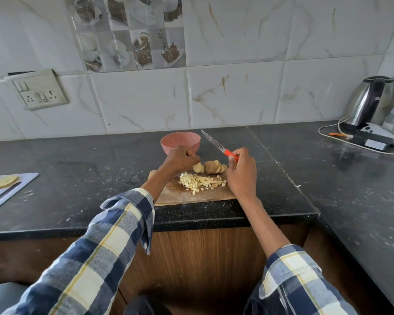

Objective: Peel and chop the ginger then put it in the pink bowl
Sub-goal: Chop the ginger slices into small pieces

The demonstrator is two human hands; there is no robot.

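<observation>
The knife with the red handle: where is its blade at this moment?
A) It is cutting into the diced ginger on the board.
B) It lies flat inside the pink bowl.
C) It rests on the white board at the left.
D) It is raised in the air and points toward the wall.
D: the right hand grips the knife by its handle, and the blade is lifted above the counter, beside the pink bowl, touching no ginger.

One pink bowl [180,142], one knife [218,145], two cutting boards [191,194] [7,192], one kettle [371,101], two hands [182,159] [241,176].
</observation>
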